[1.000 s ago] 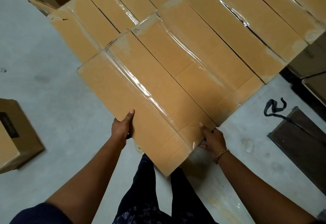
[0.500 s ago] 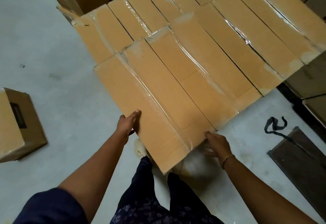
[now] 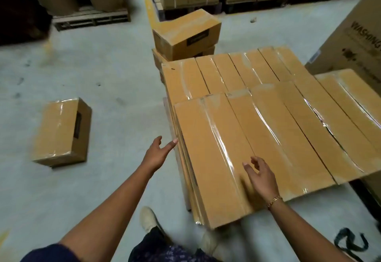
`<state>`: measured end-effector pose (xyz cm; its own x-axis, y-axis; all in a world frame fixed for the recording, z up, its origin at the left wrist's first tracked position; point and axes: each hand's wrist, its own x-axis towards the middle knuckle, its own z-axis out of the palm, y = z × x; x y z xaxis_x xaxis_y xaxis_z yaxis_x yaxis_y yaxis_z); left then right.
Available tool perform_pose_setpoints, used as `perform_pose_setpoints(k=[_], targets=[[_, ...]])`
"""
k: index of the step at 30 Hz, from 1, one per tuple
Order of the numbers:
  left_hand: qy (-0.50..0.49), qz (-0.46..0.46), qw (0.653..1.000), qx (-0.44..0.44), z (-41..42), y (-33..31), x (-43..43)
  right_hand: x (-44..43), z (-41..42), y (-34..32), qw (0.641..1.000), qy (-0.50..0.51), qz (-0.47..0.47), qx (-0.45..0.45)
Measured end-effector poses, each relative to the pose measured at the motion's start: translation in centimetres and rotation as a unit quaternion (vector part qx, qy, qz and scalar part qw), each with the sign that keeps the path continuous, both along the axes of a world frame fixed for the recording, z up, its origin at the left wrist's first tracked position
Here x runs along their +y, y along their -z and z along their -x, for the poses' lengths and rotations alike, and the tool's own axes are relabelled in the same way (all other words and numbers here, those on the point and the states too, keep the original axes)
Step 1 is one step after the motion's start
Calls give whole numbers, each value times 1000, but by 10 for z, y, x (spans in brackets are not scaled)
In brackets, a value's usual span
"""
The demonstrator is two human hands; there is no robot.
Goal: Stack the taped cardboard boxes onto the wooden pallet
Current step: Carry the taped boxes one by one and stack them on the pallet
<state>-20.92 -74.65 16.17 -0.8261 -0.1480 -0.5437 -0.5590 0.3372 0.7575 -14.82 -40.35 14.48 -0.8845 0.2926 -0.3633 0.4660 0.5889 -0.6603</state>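
Two bare hands reach forward, seen from above. The left hand [image 3: 158,154] is released, its fingers straight and close together. Its fingertips are at the left edge of the near box [image 3: 216,158] and seem just to touch it. The right hand [image 3: 260,176] is released too, fingers loosely spread over the top of the near box close to its front end. It grasps nothing, and blur hides whether the palm touches the cardboard. A gold bracelet [image 3: 274,199] circles the right wrist.

The near box is long, flat and tan, sealed lengthwise with shiny clear tape. It lies flat at the front left corner of a layer of boxes [image 3: 309,117] of the same kind. These are packed side by side to its right and behind it, touching one another. What the layer rests on is hidden beneath it.

Left of the near box, well apart on the grey concrete floor [image 3: 103,76], lies a shorter taped loose box [image 3: 61,131]. Behind the near box, past the layer's far left corner, two stacked boxes [image 3: 185,34] sit one on the other, the upper one askew. Right of the near box, beyond the layer, stands a big carton [image 3: 360,41] printed with the word WASHING. In front of the near box are a pale shoe [image 3: 148,219] and, further right, a black strap [image 3: 350,243] on the floor. Far behind the near box, tall cartons stand on a far pallet [image 3: 90,18].
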Motion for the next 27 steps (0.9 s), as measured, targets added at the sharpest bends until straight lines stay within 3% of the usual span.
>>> perform_pose_setpoints(k=[5,17,27], targets=[[-70,-6,997,11,-11,-8,-101,-111,55,-17,996,-79,47,21],[-249,8,968,-37,-62,-4,-411,-453,120,-6,956,-255,132,-57],[-303,15,951,-57,-8,17,-571,-652,212,26,924,-339,130,-119]])
